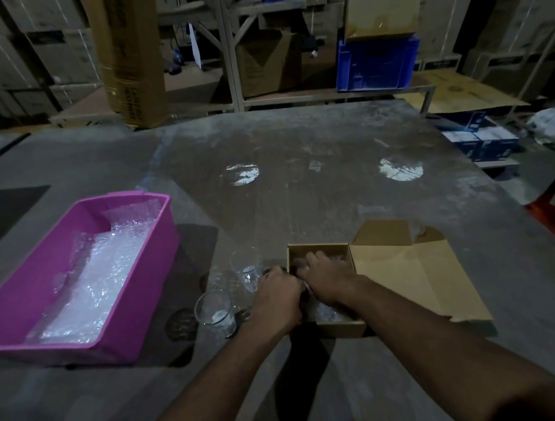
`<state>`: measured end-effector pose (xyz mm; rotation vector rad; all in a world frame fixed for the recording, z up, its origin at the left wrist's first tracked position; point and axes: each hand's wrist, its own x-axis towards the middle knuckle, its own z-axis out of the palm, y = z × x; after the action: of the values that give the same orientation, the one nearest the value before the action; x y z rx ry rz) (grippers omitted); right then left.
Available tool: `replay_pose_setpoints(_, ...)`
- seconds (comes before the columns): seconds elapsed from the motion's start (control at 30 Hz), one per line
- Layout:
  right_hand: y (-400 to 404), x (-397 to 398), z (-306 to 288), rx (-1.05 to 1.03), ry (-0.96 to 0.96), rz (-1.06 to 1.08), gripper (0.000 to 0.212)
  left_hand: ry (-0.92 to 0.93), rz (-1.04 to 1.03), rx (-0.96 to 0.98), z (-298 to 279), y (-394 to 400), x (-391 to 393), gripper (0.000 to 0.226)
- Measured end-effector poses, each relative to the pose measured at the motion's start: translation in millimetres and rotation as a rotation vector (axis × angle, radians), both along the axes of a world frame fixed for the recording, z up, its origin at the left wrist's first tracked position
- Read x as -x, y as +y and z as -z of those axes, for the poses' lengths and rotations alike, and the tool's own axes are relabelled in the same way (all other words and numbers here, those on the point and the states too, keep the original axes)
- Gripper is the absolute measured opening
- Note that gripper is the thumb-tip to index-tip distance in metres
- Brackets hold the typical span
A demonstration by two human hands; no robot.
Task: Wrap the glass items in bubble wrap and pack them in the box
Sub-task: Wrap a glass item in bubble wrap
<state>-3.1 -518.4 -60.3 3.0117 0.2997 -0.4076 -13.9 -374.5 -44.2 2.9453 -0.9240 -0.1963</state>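
Bubble wrap (103, 275) lines the pink tub (150, 285); more fills the box (318, 248).

Dim warehouse, stacked cardboard cartons (62, 57), metal racking (228, 49), blue crate (377, 62)

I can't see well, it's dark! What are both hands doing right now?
Left hand: curled at the small brown cardboard box's left wall; grip cannot be told.
Right hand: inside the box, fingers hidden; cannot tell.
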Motion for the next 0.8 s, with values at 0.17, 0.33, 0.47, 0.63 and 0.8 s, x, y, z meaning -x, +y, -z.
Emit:
replay_pose_setpoints(0.17,-4,3,14,0.033,-0.037,-0.008,0.042,0.014,0.022,0.075,3,1,-4,0.025)
replay_pose_setpoints(0.33,-13,16,-1,-0.117,-0.042,0.005,0.049,0.023,-0.033,0.142,7,3,-5,0.031)
replay_pose_setpoints(0.47,-21,33,-22,-0.129,0.052,0.04,0.051,0.017,-0.048,0.156,9,2,-6,0.036)
replay_pose_setpoints(0.63,-16,52,-33,-0.085,0.205,-0.052,0.033,-0.011,-0.05,0.155,8,-1,-5,0.027)
replay_pose_setpoints(0.8,-13,52,-29,-0.039,0.163,-0.019,0.027,-0.002,-0.038,0.104,4,-1,-2,0.024)
